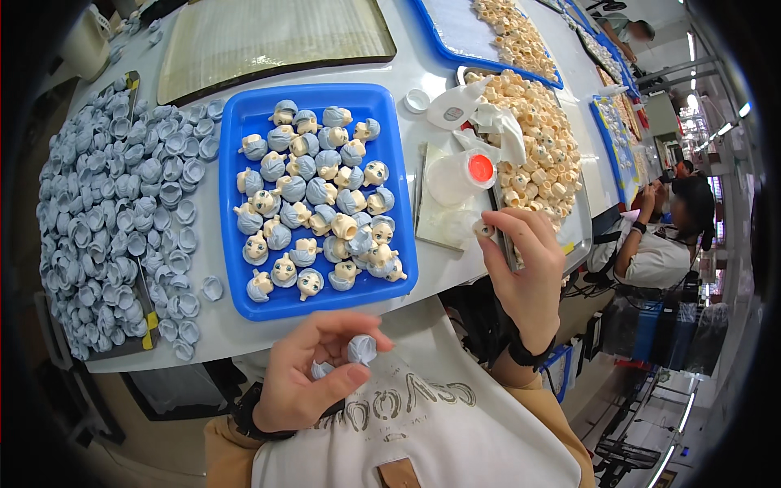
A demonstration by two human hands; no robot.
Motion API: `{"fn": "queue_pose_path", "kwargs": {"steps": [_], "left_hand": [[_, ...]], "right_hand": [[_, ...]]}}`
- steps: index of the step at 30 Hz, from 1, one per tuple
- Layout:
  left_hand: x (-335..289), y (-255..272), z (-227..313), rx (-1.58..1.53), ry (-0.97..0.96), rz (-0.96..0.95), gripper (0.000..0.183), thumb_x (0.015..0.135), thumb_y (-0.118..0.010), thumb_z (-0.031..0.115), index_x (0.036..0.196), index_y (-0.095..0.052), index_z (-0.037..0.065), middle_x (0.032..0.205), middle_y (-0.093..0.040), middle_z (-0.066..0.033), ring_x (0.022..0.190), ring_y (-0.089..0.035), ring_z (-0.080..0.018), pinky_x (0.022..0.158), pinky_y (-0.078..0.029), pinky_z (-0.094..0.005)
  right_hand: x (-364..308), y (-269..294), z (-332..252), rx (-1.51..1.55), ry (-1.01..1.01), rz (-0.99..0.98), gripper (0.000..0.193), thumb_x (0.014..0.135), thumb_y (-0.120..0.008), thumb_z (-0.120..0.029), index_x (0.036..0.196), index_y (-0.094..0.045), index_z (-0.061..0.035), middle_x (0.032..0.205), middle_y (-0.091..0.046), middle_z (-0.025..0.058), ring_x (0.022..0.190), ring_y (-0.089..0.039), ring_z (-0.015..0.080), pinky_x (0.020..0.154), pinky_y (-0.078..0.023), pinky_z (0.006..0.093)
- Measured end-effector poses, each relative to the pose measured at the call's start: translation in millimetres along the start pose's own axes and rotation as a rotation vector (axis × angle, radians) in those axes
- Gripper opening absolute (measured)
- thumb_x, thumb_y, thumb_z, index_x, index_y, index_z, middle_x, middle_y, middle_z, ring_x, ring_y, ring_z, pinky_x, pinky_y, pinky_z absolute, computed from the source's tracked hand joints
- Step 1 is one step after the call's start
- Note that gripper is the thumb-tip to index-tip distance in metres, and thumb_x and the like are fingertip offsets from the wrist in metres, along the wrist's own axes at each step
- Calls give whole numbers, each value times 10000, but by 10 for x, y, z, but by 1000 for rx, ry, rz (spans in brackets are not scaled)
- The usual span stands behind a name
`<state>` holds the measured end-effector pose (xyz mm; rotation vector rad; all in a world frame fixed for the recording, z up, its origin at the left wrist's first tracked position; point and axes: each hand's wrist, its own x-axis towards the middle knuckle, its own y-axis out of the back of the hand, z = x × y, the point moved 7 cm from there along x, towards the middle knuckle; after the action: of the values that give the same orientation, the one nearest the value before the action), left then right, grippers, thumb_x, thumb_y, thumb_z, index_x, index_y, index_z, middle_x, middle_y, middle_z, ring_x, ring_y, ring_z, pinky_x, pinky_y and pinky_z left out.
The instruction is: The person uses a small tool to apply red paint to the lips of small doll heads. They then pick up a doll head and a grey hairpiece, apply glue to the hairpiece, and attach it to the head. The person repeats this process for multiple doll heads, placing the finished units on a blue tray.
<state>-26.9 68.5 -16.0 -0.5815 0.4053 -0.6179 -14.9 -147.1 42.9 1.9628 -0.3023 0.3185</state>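
Near the table's front edge, my left hand [299, 382] is curled around small blue-grey doll hair pieces [362, 350]. One shows between thumb and fingers and another lies lower in the palm. My right hand [530, 272] pinches a small cream doll face piece [485, 229] between thumb and fingertips, beside a white cup with a red top [452, 179]. Between and beyond my hands, a blue tray [230, 195] carries several doll heads [309, 282] fitted with blue-grey hair, some with painted faces upward.
A large pile of blue-grey hair pieces [122, 203] covers the left side. Cream face pieces [537, 146] are heaped at right, behind a white squeeze bottle [457, 106]. At the back lie a shallow framed tray [277, 41] and another blue tray [443, 41]. A co-worker [663, 244] sits at right.
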Motion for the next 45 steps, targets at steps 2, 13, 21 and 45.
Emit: {"fn": "queue_pose_path", "kwargs": {"steps": [2, 13, 21, 45], "left_hand": [[-22, 56, -46, 24, 10, -5, 401, 913, -594, 240, 1202, -516, -27, 1028, -606, -106, 771, -513, -49, 687, -437, -201], [-20, 110, -97, 44, -2, 23, 435, 891, -627, 277, 1178, -535, -37, 1018, -625, -118, 843, -589, -94, 685, -457, -222], [6, 99, -66, 68, -47, 111, 491, 860, -651, 356, 1142, -524, -25, 902, -617, -162, 565, -458, -62, 491, -370, -189], [-17, 83, -91, 61, 27, 32, 397, 897, -611, 247, 1182, -534, -18, 924, -606, -34, 703, -500, -29, 616, -407, -172]], "right_hand": [[14, -23, 7, -6, 19, -4, 265, 691, -673, 43, 946, -640, -20, 894, -623, 107, 805, -570, 282, 722, -447, 366], [-24, -23, 39, -11, 140, -14, 267, 693, -669, 37, 947, -635, -36, 899, -618, 78, 807, -560, 268, 726, -428, 363], [-90, -7, 54, -37, 150, 44, 269, 680, -673, 38, 935, -633, -36, 905, -619, 73, 818, -560, 268, 729, -423, 360], [-241, 129, 14, 229, 87, 284, 345, 635, -696, 88, 950, -625, -33, 907, -629, 102, 797, -580, 251, 692, -458, 326]]}}
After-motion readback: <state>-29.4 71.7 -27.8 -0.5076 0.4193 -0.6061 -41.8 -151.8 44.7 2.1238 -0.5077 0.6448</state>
